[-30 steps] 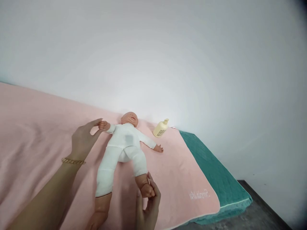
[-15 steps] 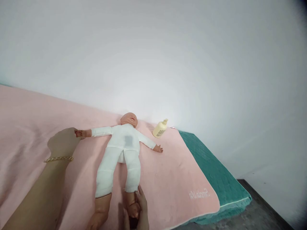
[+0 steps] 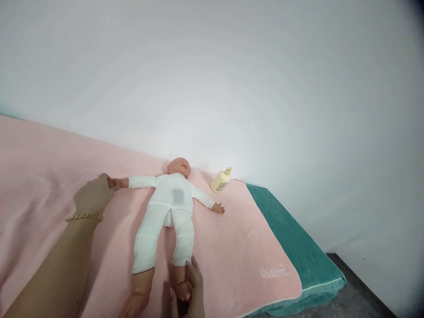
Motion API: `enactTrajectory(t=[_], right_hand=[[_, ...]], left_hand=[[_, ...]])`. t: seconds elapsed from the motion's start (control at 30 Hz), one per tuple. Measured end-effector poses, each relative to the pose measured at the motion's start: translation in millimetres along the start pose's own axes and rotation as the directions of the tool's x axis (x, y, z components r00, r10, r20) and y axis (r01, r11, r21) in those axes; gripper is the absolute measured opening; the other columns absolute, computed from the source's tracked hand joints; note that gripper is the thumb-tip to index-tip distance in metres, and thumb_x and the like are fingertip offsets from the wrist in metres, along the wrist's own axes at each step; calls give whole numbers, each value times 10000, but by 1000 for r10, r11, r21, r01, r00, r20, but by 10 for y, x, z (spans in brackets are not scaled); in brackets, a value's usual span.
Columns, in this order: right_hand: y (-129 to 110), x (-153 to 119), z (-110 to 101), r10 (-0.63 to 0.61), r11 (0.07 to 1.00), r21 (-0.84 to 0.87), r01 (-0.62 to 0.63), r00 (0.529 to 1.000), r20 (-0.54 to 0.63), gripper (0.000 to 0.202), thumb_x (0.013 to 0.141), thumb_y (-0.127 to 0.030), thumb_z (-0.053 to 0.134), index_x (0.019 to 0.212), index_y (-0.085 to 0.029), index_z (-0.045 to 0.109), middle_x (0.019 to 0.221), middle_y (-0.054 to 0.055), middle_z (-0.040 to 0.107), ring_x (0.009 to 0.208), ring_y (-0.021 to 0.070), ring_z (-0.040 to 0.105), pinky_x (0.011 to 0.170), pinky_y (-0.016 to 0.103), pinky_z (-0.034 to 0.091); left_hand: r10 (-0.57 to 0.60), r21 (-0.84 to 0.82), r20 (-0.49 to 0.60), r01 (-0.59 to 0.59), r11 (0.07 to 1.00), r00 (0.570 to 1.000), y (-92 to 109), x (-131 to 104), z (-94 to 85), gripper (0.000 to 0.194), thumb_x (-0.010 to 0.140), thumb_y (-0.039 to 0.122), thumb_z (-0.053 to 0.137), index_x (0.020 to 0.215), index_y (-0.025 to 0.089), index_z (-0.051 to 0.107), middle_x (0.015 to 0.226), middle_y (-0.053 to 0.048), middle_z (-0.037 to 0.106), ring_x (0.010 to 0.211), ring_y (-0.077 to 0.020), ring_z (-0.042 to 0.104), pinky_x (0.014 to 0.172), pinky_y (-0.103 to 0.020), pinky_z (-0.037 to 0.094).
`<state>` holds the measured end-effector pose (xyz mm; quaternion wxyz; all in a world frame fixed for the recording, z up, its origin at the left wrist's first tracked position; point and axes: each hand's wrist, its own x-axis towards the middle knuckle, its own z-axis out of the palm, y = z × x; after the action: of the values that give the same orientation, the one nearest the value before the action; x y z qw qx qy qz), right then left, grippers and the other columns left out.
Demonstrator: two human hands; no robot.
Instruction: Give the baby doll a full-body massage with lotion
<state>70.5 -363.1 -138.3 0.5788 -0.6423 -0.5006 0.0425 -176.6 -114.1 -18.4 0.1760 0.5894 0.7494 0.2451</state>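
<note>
A baby doll (image 3: 174, 192) in a white suit lies face up, arms spread, with a grey patch on its chest and bare feet towards me. My left hand (image 3: 93, 194), with a gold bracelet at the wrist, is closed around the tips of the doll's outstretched hand (image 3: 119, 183). Near the lower edge, my right hand (image 3: 196, 289) curls about the doll's foot (image 3: 181, 285), thumb on one side and fingers on the other. The sole side of that foot and part of my grip are cut off or hidden.
A cream pump bottle (image 3: 220, 181) stands by the wall near the doll's other hand. Beneath the doll is a pink blanket (image 3: 238, 247) with lettering at its corner, over a green padded mat (image 3: 291, 234). A white wall (image 3: 212, 88) rises behind; grey floor (image 3: 357, 300) shows at lower right.
My left hand has shifted slightly right and up, still at the doll's hand. My right hand stays at the foot with hardly any movement. The view has tilted a little.
</note>
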Motion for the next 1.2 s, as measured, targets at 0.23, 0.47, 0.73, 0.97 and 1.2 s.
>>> enactTrajectory(t=[0.23, 0.47, 0.73, 0.97, 1.2], right_hand=[[-220, 305, -151, -29, 999, 15, 30, 999, -19, 442, 908, -337, 586, 1327, -243, 485, 1434, 147, 497, 1233, 292, 583, 933, 415, 568], [-489, 717, -143, -77, 997, 10, 77, 997, 11, 468, 905, -279, 579, 1359, -234, 472, 1420, 136, 507, 1301, 266, 513, 998, 392, 503], [-753, 1164, 140, -18, 996, 89, 8, 993, 117, 468, 898, -313, 569, 1342, -208, 462, 1376, 122, 537, 1267, 234, 522, 1013, 375, 470], [-731, 1380, 323, -32, 992, 122, 16, 991, 133, 429, 892, -316, 576, 1296, -199, 495, 1346, 115, 571, 1272, 229, 520, 1020, 372, 457], [-648, 1338, 349, -52, 990, 134, 39, 994, 92, 429, 880, -300, 587, 1288, -192, 509, 1321, 132, 585, 1241, 242, 548, 974, 371, 491]], left_hand=[[26, -204, -153, -57, 977, 988, 275, -141, -119, 459, 930, 478, 406, 1308, 235, 498, 1152, -82, 687, 1002, -261, 636, 745, -316, 460], [293, -219, -327, -373, 902, 898, 452, -339, 159, 396, 949, 422, 452, 1245, 206, 600, 1283, -61, 656, 1106, -231, 632, 834, -308, 479], [728, -157, -354, -805, 573, 587, 664, -551, 530, 316, 975, 340, 422, 1072, 210, 694, 1151, -42, 729, 1005, -208, 690, 871, -308, 508], [789, -151, -260, -831, 536, 556, 674, -550, 554, 265, 958, 283, 463, 1047, 232, 708, 1077, -8, 755, 876, -189, 718, 737, -290, 535], [806, -210, -211, -830, 516, 554, 657, -519, 539, 314, 959, 278, 433, 1086, 253, 718, 1163, -7, 729, 1015, -195, 698, 861, -306, 530]])
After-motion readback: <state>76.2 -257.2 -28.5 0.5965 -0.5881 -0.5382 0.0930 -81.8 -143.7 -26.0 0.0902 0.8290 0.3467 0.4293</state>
